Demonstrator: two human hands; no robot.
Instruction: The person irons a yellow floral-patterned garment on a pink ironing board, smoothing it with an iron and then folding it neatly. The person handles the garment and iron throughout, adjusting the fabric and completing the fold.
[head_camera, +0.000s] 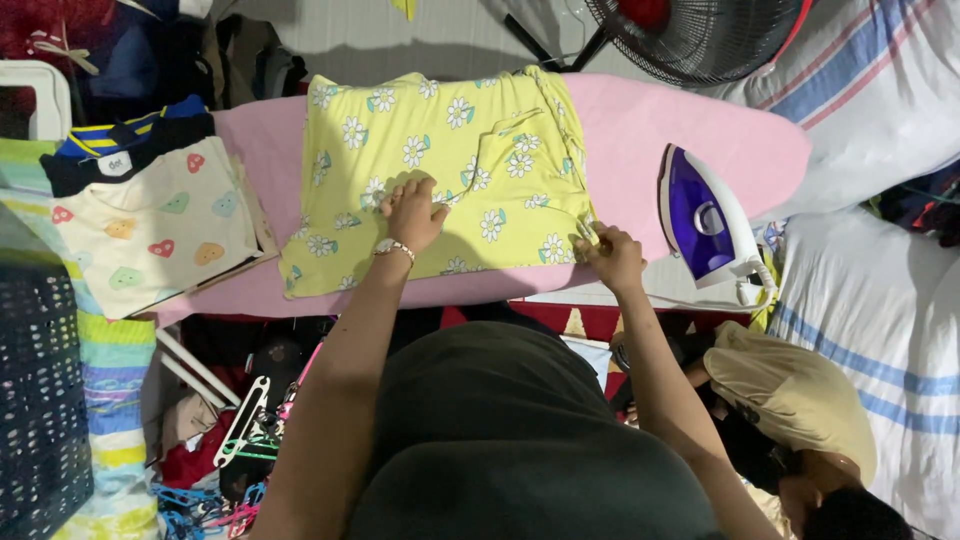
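A yellow garment with white daisies (450, 150) lies spread across a pink ironing board (640, 130). My left hand (412, 212) presses on the cloth near its middle, fingers bent, a bracelet on the wrist. My right hand (612, 255) pinches the garment's lower right corner at the board's near edge. A purple and white iron (705, 222) stands on the board just right of my right hand.
A stack of folded clothes, topped by a cream shirt with coloured hearts (155, 230), sits on the board's left end. A dark fan (700, 35) stands beyond. A striped white bed (880, 300) is on the right. Another person in a tan cap (790, 395) crouches lower right. Hangers (240, 430) lie on the floor.
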